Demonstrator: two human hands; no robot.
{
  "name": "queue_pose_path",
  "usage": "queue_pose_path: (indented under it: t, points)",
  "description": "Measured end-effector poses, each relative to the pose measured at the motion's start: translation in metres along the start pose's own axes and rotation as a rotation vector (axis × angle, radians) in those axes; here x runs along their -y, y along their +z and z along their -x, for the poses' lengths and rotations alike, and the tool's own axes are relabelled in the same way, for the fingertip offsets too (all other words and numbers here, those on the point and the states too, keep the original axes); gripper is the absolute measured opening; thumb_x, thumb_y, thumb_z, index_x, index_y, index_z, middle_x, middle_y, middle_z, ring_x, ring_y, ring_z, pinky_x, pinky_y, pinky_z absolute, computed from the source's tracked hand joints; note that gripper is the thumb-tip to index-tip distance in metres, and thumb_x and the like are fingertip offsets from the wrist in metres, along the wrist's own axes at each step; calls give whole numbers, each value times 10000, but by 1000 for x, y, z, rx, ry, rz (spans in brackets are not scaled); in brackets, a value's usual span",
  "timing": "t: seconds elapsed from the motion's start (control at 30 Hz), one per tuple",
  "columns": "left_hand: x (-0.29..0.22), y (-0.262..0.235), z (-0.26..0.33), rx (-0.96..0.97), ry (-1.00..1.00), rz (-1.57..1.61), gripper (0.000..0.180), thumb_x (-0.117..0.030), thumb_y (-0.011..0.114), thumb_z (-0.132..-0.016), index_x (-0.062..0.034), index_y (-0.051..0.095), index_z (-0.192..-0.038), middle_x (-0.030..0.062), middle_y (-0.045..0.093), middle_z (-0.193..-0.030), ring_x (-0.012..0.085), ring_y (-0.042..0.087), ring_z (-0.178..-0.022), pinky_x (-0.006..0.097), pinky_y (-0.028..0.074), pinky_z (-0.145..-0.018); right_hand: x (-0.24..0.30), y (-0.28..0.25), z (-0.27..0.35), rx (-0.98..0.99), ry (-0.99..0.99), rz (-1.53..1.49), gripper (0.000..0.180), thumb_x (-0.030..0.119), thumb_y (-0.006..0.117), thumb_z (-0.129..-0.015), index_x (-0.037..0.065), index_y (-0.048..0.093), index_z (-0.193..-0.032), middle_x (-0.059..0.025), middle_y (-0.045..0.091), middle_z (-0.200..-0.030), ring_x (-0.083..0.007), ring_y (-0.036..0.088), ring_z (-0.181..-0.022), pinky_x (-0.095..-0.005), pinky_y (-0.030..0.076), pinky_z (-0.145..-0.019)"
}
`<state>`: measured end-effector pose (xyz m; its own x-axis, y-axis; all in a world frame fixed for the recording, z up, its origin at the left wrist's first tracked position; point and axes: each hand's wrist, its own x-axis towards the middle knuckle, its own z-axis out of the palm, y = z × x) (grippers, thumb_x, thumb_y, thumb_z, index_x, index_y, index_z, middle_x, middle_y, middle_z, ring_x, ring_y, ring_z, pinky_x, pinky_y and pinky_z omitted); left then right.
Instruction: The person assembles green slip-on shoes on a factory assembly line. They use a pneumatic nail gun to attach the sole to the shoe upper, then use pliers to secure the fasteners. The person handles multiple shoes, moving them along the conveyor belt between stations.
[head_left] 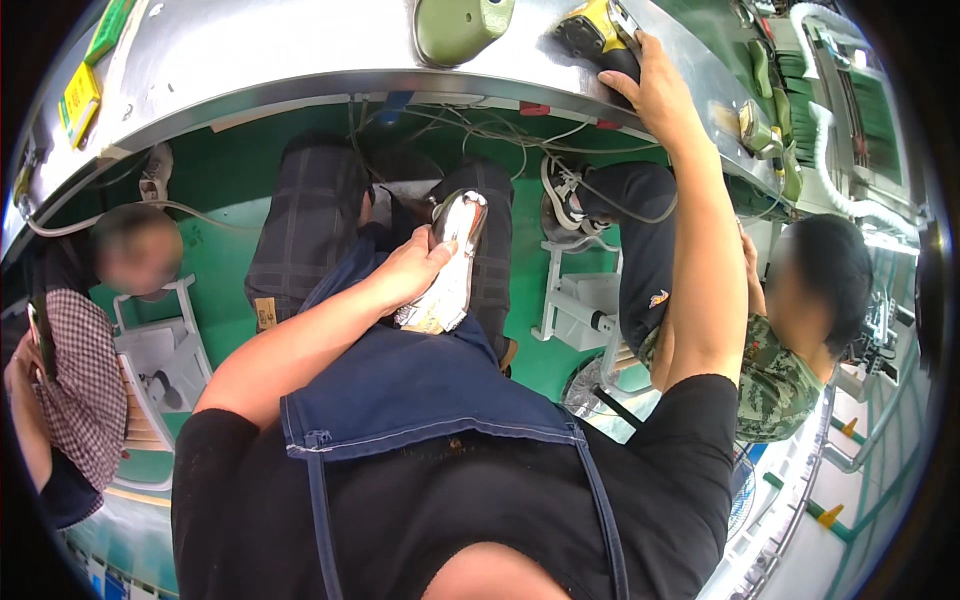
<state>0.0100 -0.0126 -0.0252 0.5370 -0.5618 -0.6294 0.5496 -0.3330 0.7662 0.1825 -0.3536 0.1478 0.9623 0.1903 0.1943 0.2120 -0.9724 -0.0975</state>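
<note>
Head view, left hand: we see our left hand [415, 268] low in the middle of the scene, over the lap; its fingers are curled shut around a shoe [450, 265], white and grey, held sole side partly toward us
Head view, shoe: it sits above the blue apron [420, 385] and the dark checked trousers [305, 225], near us, well apart from the bench
Head view, right hand: our right hand [655, 90] is stretched far and to the right, up onto the curved metal bench [250, 60]; the fingers close over the black grip of a yellow and black power tool [600, 35] lying on the bench top; how firmly it is clasped we cannot tell
Head view, bench top: an olive green shoe last [460, 25] lies just left of the tool; yellow and green packs [85, 85] sit at the far left end; loose cables [480, 125] hang under the bench edge
Head view, people nearby: one person [80, 330] in a checked shirt sits to the left; another person [790, 340] in a camouflage shirt sits to the right; their hands are apart from ours
Head view, progress: we judge the work on the shoe as barely begun or between steps; the shoe is in hand, the tool is only being grasped and is not yet brought to the shoe
</note>
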Motion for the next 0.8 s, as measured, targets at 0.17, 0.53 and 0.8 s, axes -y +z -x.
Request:
queue_pose_path:
  t: [0.17, 0.53, 0.8]
  points:
    - [-4, 0, 2, -9, 4, -7, 642, -409, 540, -1103, 70, 408, -1511, 237, 635, -1371, 264, 623, -1260, 362, 472, -1075, 32, -41, 5, 244, 173, -164, 620, 285, 809, -846, -87, 577, -1285, -232, 712, -1071, -316, 691, -952, -397, 545, -890]
    - [-3, -4, 3, 29, 20, -45, 710, -472, 556, -1066, 110, 410, -1445, 324, 629, -1353, 375, 635, -1285, 412, 476, -1074, 148, -19, 121, 964, 445, -856, 429, 126, 791, -751, -78, 658, -1104, -47, 688, -862, -140, 593, -793, -331, 517, -778]
    - [-20, -12, 6, 153, -38, -31, 677, -313, 641, -1057, 106, 336, -1492, 228, 606, -1386, 271, 583, -1326, 350, 437, -1121, 146, -18, 114, 1220, 489, -772, 371, 134, 802, -758, -74, 674, -1037, -59, 698, -845, -135, 616, -773, -323, 524, -746]
